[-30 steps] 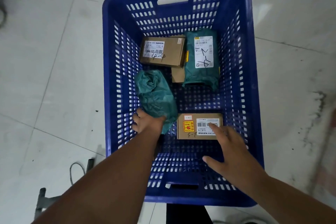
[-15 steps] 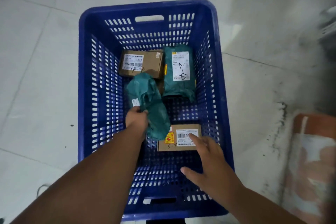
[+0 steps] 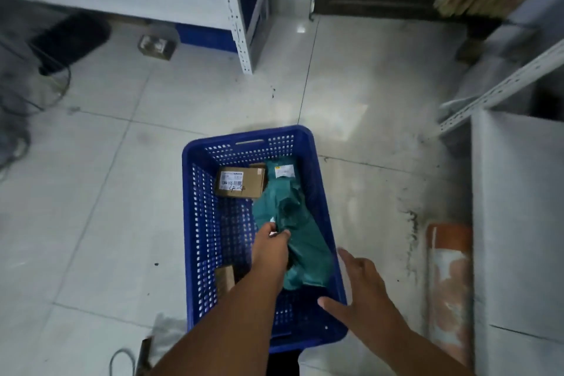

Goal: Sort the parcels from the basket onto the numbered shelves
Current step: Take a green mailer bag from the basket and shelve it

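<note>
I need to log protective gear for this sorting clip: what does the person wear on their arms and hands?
Nothing shows: both forearms are bare, with no sleeves in view. The left hand and right hand have no gloves, rings, watch or wristband visible.

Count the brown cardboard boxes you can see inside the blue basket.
3. One labelled box lies at the far left; another's edge peeks out behind it; a third sits near the left wall of the basket, beside the left forearm. The green bags may hide more.
</note>
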A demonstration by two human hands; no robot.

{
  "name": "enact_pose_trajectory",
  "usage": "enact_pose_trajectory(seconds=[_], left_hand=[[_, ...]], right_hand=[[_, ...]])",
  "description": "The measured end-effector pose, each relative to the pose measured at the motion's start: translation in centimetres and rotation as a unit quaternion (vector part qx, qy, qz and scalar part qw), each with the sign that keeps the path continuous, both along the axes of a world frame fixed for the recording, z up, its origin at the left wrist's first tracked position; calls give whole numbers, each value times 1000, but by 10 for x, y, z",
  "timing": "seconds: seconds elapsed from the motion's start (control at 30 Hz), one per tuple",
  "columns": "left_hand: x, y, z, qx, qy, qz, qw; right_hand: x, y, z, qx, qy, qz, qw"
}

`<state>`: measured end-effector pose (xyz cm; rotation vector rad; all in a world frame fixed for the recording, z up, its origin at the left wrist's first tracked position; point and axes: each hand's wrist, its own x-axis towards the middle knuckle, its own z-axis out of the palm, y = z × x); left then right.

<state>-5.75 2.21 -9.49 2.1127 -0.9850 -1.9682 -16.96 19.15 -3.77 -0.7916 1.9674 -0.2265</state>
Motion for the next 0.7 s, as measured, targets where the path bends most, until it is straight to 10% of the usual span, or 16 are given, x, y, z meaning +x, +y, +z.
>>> enact_pose_trajectory(seconds=[0.7], left_hand=[[-196, 63, 445, 101, 245, -294, 918]], right_hand=[[-134, 105, 291, -156, 117, -322, 926]])
